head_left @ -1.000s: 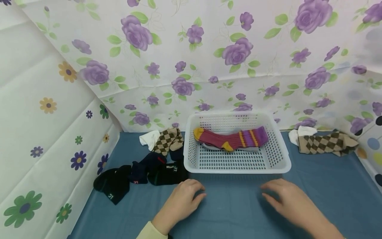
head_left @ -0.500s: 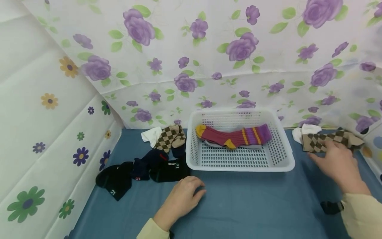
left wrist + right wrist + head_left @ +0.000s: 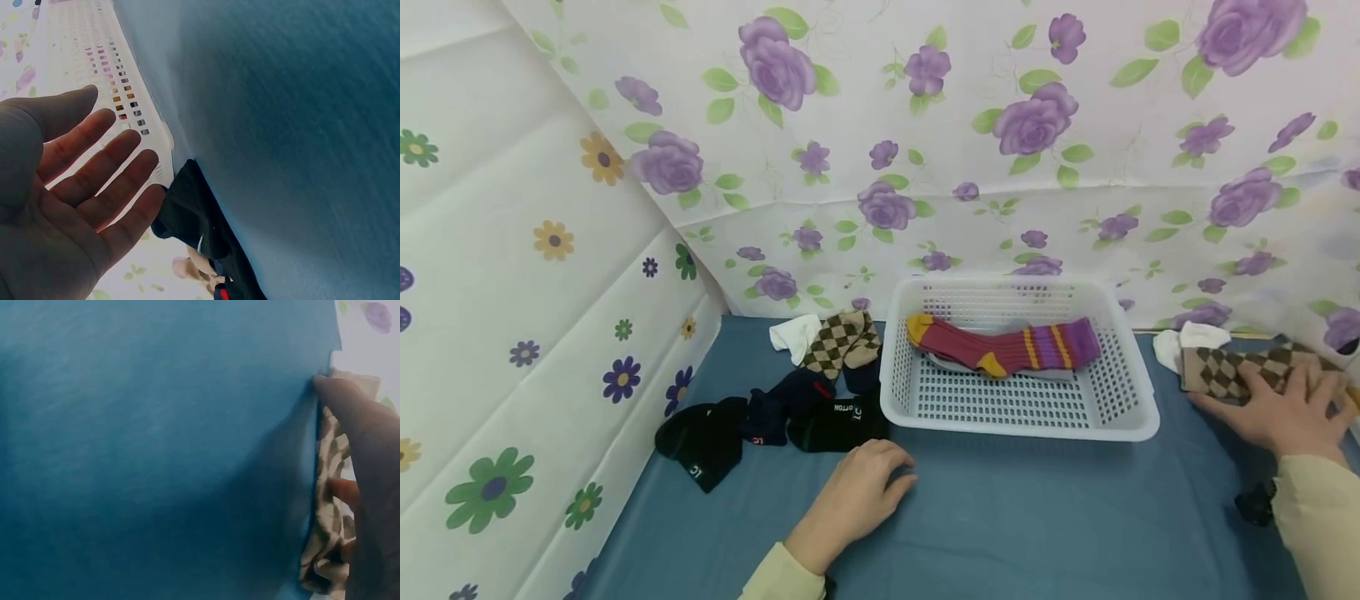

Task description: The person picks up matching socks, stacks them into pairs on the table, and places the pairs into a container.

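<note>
My right hand (image 3: 1288,410) lies over a beige and brown argyle sock (image 3: 1212,372) at the far right, fingers spread across the cloth. In the right wrist view the thumb (image 3: 334,387) is at one end of that sock, with other fingers farther along it. A white sock (image 3: 1205,335) peeks out behind. The left hand (image 3: 861,483) stays in front of the basket's left corner, holding nothing. Its fingers look loosely bent in the left wrist view, near a black sock (image 3: 190,215).
A white perforated basket (image 3: 1015,432) holds a maroon and purple striped sock (image 3: 1007,346) over a grey one (image 3: 1056,375). To its left lie black socks (image 3: 707,442), navy socks (image 3: 767,417), another argyle sock (image 3: 831,343) and a white sock (image 3: 793,335). Flowered sheets (image 3: 925,208) wall the table.
My right hand has moved from in front of the basket to the far right and come down on the argyle sock. The left hand has stayed put; the head view has shifted slightly.
</note>
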Available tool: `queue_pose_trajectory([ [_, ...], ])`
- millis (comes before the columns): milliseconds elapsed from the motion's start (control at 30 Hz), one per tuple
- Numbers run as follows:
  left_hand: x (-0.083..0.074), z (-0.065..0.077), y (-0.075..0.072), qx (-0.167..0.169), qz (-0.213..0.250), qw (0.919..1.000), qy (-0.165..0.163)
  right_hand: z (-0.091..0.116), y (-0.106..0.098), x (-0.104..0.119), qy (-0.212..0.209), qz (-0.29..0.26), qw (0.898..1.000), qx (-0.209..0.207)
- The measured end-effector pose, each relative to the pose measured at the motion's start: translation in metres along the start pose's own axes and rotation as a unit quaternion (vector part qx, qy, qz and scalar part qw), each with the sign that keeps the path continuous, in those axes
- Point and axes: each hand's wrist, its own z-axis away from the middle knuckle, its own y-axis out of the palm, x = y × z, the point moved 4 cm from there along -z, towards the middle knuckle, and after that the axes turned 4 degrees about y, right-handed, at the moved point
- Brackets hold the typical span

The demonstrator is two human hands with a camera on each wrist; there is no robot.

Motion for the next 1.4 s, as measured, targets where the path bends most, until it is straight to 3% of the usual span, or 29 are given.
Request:
queue_pose_trajectory([
  [300, -0.001, -0.003, -0.004, -0.013, -0.001, 0.9998, -0.014, 0.015, 0.0, 0.0, -0.008, -0.021, 0.999, -0.045],
  [500, -0.004, -0.003, -0.003, -0.012, 0.001, 0.9998, -0.015, 0.022, -0.008, -0.002, -0.029, 0.024, 0.996, -0.085],
  [733, -0.004, -0.003, -0.001, -0.015, 0.008, 0.9998, -0.014, 0.031, -0.012, -0.004, -0.01, 0.071, 0.995, -0.073],
  [833, -0.004, -0.004, -0.001, -0.015, 0.008, 0.9998, -0.013, 0.038, -0.009, -0.003, -0.026, 0.066, 0.996, -0.057],
  [967, -0.006, -0.005, -0.001, -0.017, 0.007, 0.9998, -0.011, 0.055, 0.005, -0.002, -0.062, 0.01, 0.997, -0.038],
  [1133, -0.01, -0.006, -0.001, -0.015, 0.006, 0.9999, -0.006, 0.087, 0.008, 0.011, -0.101, -0.083, 0.989, -0.071],
  [1300, -0.017, -0.007, -0.006, -0.015, 0.018, 0.9997, 0.004, 0.125, -0.029, 0.049, -0.113, -0.145, 0.976, -0.119],
  [1400, -0.026, -0.009, -0.012, -0.021, 0.034, 0.999, 0.02, 0.15, -0.059, 0.078, -0.14, -0.183, 0.962, -0.148],
])
